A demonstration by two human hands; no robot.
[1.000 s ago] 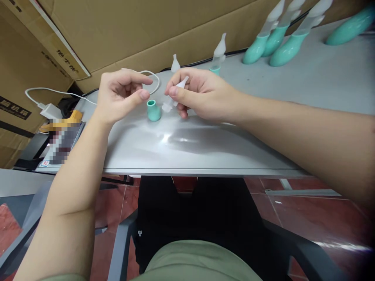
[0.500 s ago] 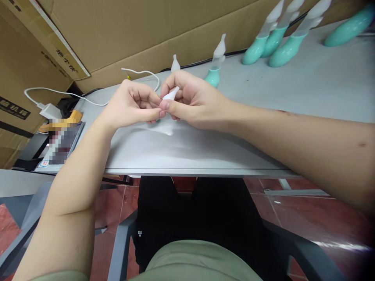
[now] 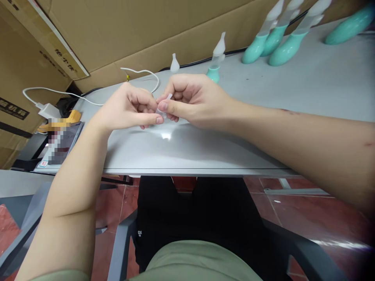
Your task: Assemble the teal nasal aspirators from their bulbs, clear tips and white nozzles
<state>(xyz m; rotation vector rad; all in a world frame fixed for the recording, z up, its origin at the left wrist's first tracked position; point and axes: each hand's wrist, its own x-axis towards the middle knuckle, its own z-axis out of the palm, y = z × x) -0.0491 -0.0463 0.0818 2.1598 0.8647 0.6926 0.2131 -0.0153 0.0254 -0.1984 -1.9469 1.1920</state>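
My right hand (image 3: 187, 97) is closed, thumb and fingers pinching a white nozzle tip (image 3: 169, 96) whose narrow end pokes up above the thumb. Just below it a clear plastic nasal aspirator part (image 3: 161, 113) shows between my two hands. My left hand (image 3: 137, 105) is closed round the lower end of that part, its thumb next to the right fingertips; most of the part is hidden by fingers. Behind my hands stands another white nozzle tip (image 3: 175, 64). Beyond my right wrist is a teal nasal aspirator (image 3: 213, 73) with clear neck and white tip.
Several more teal aspirators (image 3: 288, 50) stand at the back right of the grey table (image 3: 187, 152). A cardboard wall (image 3: 146, 31) runs along the back. On the left lie a white cable (image 3: 79, 98), a charger (image 3: 49, 111), a yellow object (image 3: 74, 116) and a blurred-out device (image 3: 66, 142).
The white tip in my right fingers has tilted and sunk lower, with less of it showing. The clear part below it now shows. Both hands have shifted slightly left.
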